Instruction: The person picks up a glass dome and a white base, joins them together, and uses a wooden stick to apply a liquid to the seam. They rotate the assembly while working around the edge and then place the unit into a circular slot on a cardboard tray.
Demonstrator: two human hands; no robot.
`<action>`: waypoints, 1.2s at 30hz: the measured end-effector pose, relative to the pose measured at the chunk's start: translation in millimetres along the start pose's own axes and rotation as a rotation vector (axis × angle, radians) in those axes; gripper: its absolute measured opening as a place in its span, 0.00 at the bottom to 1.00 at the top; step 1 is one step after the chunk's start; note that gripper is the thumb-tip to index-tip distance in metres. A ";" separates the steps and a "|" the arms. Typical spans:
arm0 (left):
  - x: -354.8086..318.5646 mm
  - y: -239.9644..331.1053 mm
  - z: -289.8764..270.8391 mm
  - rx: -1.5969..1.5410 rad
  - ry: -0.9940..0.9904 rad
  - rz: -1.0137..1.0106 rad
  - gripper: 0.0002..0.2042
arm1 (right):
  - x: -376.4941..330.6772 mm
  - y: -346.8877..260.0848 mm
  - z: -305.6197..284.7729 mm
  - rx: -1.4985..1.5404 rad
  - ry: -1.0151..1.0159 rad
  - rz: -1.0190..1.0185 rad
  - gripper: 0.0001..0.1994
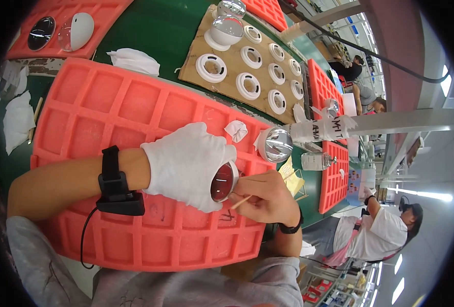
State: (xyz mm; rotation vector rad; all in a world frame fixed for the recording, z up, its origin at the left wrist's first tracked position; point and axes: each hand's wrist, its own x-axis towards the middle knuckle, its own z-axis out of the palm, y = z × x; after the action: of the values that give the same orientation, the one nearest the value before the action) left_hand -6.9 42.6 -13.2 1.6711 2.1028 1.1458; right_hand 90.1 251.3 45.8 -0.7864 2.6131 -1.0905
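My left hand (186, 166), in a white glove, grips a round part (223, 184) with a glossy dark red face and a pale silvery rim. Its face is turned toward my right hand (269, 197), which is bare. Between the thumb and fingers of that hand is a thin wooden stick (241, 202), one end pointing down and left; whether its other end touches the part is hidden by my fingers. Both hands are over a red foam tray (101, 94) with square compartments. A crumpled white cloth (235, 131) lies on the tray beyond my left hand.
A brown board (227, 94) with several white rings and clear-and-white domes is behind the tray. A mirror-like dome (275, 145) sits at the tray's far right, by a taped metal pole (380, 125). A bottle (316, 161) stands right. A person (375, 233) works further right.
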 end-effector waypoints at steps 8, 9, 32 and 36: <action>-3.1 8.5 -2.8 0.028 0.018 -0.038 0.22 | 27.9 -45.0 -37.6 -0.548 -0.278 0.132 0.07; -1.9 7.9 -4.5 0.027 0.035 -0.015 0.23 | 33.5 -46.3 -37.5 -0.578 -0.341 0.143 0.08; 4.0 20.0 1.9 -0.105 0.067 0.049 0.26 | 14.1 -16.2 -31.8 -0.423 -0.240 -0.062 0.06; 5.9 11.9 15.9 -0.070 0.076 0.111 0.26 | -11.7 10.2 -26.1 -0.159 -0.097 -0.071 0.05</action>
State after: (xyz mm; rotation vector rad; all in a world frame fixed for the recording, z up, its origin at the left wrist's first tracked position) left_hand 9.4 55.4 -14.0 1.7585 2.0106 1.3201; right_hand 86.0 279.3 56.8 -0.9474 2.6321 -0.8467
